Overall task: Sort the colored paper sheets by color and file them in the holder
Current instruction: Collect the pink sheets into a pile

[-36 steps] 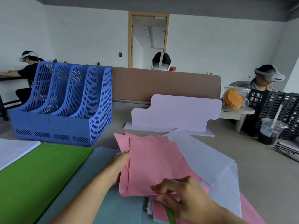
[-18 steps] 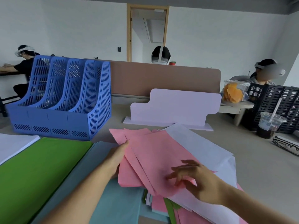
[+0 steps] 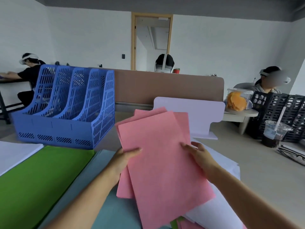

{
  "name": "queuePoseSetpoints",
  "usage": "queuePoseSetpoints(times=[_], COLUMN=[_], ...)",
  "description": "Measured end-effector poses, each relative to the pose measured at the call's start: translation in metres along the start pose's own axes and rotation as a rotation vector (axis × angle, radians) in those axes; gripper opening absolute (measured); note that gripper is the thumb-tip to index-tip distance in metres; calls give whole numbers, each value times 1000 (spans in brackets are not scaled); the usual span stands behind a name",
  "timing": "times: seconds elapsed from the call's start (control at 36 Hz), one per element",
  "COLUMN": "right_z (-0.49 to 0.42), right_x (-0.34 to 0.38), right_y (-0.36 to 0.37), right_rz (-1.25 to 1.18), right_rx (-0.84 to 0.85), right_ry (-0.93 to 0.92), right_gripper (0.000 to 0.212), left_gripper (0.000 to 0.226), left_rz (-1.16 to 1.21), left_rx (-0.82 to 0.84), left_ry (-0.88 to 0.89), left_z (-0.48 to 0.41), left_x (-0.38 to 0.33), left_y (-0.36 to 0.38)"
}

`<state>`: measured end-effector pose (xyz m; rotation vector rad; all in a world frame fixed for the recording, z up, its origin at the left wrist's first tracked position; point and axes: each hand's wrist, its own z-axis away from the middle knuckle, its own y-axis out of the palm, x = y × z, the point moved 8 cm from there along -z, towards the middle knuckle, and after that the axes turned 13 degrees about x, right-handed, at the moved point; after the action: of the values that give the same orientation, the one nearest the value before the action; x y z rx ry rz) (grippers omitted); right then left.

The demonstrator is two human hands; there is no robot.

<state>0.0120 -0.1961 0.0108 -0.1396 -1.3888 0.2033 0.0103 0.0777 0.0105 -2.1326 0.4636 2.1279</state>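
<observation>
Pink sheets [image 3: 158, 146] are now lifted off the pile and tilted up, loosely fanned; 0.5 s ago they lay flat. Left hand [image 3: 123, 160] pinches their left edge and right hand [image 3: 199, 156] holds the right edge. Sheet count unclear, maybe four. Beyond-left of the grip: blue holder [image 3: 66, 113]. Left: green stack [image 3: 41, 176], pale-blue stack [image 3: 99, 204]. Below-right: white sheets [image 3: 222, 212] on grey desk [image 3: 264, 171]. Beyond: lavender stand [image 3: 198, 109], brown partition [image 3: 165, 86].

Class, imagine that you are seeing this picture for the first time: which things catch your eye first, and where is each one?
A loose fan of pink sheets fills the centre, held up between the left hand and the right hand. Behind it to the left stands a slotted blue holder. A bright green stack lies flat in the lower left.
</observation>
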Motion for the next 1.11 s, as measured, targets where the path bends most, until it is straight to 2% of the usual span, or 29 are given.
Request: queuePoseSetpoints(times=[0.03,0.08,0.17,0.25,0.31,0.39,0.47,0.58,0.69,0.81,0.92,0.97,1.06,1.11], right_z=[-3,-1,3,14,26,46,61,67,71,73,75,75,71,62], right_x=[2,12,31,64,91,118,127,120,112,116,132,136,128,112], right_y=[0,6,7,-2,-8,-16,-17,-7,-12,-15,-11,-14,-18,-18], right_rz=[-37,-62,-54,-62,-96,-121,-131,-175,-295,-342,-334,-340,-371,-411], right_rx=[23,101,86,-39,-85,-127,-139,-69,-61,-46,-51,-91,-117,-102], right_ry=[12,17,-45,-255,-423,-608,-692,-652,-611,-608,-657,-679,-666,-602], right_gripper=[77,55,27,11,4,6,11,10,20,29,24,24,40,48], left_gripper=[39,26,27,25,12,10,4,11,13,39,36,45,57,53], left_rz=[18,-25,-158,-230,-221,-202,-165,-157,-129,-110,-101,-97,-81,-98], left_rx=[23,28,-23,-64,-93,-128,-152,-85,-73,-45,-35,-38,-50,-44], left_ry=[3,-32,-36,101,240,421,483,479,460,516,545,558,526,439], left_z=[0,-3,-11,-19,-19,-13,-8,-7,-3,-3,-6,-8,-13,-17], left_x=[-5,-12,-27,-56,-84,-119,-131,-125,-117,-127,-139,-140,-129,-109], left_y=[5,11,14,19,25,33,39,51,47,47,57,57,49,42])
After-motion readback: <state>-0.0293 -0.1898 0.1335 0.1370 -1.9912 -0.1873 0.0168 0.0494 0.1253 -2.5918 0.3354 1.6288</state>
